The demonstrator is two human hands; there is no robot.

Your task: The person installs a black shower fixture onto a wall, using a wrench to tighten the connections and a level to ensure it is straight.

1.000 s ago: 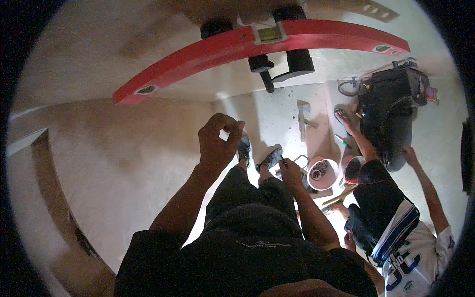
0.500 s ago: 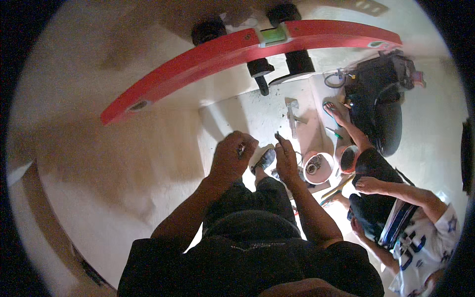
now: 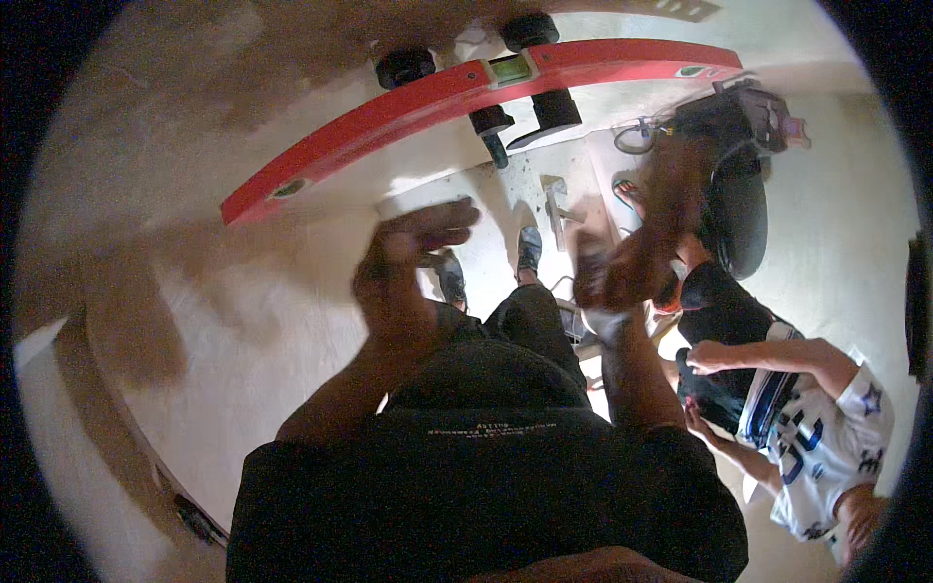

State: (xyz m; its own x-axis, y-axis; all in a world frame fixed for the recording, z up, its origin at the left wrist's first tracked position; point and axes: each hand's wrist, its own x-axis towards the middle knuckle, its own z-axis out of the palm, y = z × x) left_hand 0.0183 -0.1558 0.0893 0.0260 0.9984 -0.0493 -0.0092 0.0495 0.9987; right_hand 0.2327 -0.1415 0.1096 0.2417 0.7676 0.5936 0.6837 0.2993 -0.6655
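Note:
My left hand (image 3: 403, 262) is raised in front of my waist, fingers stretched out and thumb apart, with nothing visible in it. Farther right, my right hand (image 3: 622, 272) is smeared by motion; its fingers and anything in them cannot be made out. Beyond both hands, a long red spirit level (image 3: 389, 107) with a green vial (image 3: 510, 69) lies across the wall among black round fittings (image 3: 405, 68). Two more dark fittings (image 3: 491, 120) show just below it. Neither hand touches the level.
At right sits a co-worker in a white jersey (image 3: 812, 437), hands at the lap. A black bag (image 3: 739, 209) stands behind that person. A T-shaped tool (image 3: 559, 214) lies on the floor near my shoes (image 3: 528, 251). A slotted strip (image 3: 690, 10) is at the top.
My hands have moved apart: the left leftward and its fingers opened, the right rightward and up, now covering the buckets. My view has shifted slightly, and both my shoes now show.

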